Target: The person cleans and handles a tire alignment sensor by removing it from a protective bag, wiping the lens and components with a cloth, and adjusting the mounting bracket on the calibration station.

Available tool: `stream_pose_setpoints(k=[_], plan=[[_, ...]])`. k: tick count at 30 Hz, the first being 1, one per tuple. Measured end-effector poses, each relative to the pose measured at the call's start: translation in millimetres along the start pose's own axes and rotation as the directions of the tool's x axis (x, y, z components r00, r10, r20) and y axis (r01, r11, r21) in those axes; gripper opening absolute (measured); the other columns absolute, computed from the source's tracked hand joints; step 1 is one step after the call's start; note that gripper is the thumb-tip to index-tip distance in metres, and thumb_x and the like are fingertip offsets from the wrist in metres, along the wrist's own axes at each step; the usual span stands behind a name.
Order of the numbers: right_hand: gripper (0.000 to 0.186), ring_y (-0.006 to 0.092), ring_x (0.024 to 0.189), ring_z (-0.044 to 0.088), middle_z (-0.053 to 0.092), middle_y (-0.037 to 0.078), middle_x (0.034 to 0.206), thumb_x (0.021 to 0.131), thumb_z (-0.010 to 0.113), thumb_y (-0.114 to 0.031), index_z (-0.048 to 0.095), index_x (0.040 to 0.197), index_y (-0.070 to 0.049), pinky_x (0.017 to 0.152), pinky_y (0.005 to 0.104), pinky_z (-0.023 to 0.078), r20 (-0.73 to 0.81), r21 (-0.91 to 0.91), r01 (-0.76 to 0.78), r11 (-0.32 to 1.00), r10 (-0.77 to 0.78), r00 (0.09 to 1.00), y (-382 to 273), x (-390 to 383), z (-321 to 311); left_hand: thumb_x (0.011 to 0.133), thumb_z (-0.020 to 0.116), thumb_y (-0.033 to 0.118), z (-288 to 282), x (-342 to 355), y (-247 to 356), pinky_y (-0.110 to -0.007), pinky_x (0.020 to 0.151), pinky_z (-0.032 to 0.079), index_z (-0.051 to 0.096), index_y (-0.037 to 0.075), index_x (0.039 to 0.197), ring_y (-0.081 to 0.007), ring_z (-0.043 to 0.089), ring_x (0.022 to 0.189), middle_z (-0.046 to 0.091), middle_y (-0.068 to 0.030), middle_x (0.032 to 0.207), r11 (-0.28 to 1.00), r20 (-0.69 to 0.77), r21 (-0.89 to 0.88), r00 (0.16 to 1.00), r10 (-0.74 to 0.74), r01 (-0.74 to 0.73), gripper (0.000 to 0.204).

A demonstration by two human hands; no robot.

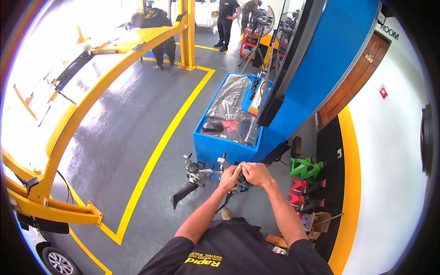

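Observation:
In front of the blue cabinet (208, 147), my left hand (229, 178) and my right hand (255, 174) come together, both closed on a silver-and-black metal clamp (244, 187). My fingers and knuckles cover most of its upper part, so the exact grip points are hidden. A similar metal clamp (195, 168) with a dark flat arm (184, 193) hangs at the cabinet's front, just left of my left hand.
The cabinet top carries a black mouse (212, 126), a remote control (252, 134) and plastic-wrapped sheets (230, 97). Green (306, 168) and red jack stands (299, 186) line the right wall. A yellow vehicle lift (68, 123) stands left. Several people work farther back.

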State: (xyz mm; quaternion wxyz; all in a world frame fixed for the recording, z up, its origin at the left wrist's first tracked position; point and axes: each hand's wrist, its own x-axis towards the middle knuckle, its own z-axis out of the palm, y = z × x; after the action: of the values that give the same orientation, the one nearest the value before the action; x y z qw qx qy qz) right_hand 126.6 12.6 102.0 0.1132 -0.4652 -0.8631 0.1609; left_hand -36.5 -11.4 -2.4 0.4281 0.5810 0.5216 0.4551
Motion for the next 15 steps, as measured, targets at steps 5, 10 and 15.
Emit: stream_pose_setpoints(k=[5, 10, 15], plan=[[0.02, 0.0444, 0.088, 0.071, 0.074, 0.023, 0.095, 0.104, 0.05, -0.02, 0.065, 0.108, -0.008, 0.076, 0.0566, 0.054, -0.22, 0.164, -0.328, 0.93, 0.358, 0.907, -13, -16, 38, 0.109, 0.046, 0.045, -2, -3, 8, -0.049, 0.076, 0.044, 0.064, -0.005, 0.097, -0.0414, 0.062, 0.085, 0.063, -0.0242, 0.089, 1.0, 0.006, -0.012, 1.0, -0.004, 0.004, 0.054], [0.027, 0.0502, 0.093, 0.069, 0.072, 0.028, 0.102, 0.106, 0.054, -0.024, 0.063, 0.112, 0.0, 0.076, 0.0562, 0.053, -0.563, 0.433, -0.426, 0.794, 0.608, 0.56, -56, -27, 89, 0.108, 0.047, 0.051, -2, -1, 7, -0.05, 0.071, 0.042, 0.063, -0.003, 0.092, -0.0422, 0.061, 0.077, 0.062, -0.0249, 0.079, 0.995, -0.007, -0.035, 0.995, -0.096, 0.096, 0.058], [0.045, 0.0439, 0.097, 0.071, 0.073, 0.021, 0.108, 0.102, 0.062, -0.045, 0.064, 0.119, -0.003, 0.081, 0.0527, 0.056, -0.307, 0.372, -0.378, 0.848, 0.496, 0.812, -31, -51, 55, 0.105, 0.052, 0.049, -5, 0, 4, -0.049, 0.065, 0.04, 0.062, -0.001, 0.089, -0.0403, 0.059, 0.07, 0.059, -0.0232, 0.073, 0.999, 0.019, -0.019, 0.999, -0.031, 0.032, 0.054]])
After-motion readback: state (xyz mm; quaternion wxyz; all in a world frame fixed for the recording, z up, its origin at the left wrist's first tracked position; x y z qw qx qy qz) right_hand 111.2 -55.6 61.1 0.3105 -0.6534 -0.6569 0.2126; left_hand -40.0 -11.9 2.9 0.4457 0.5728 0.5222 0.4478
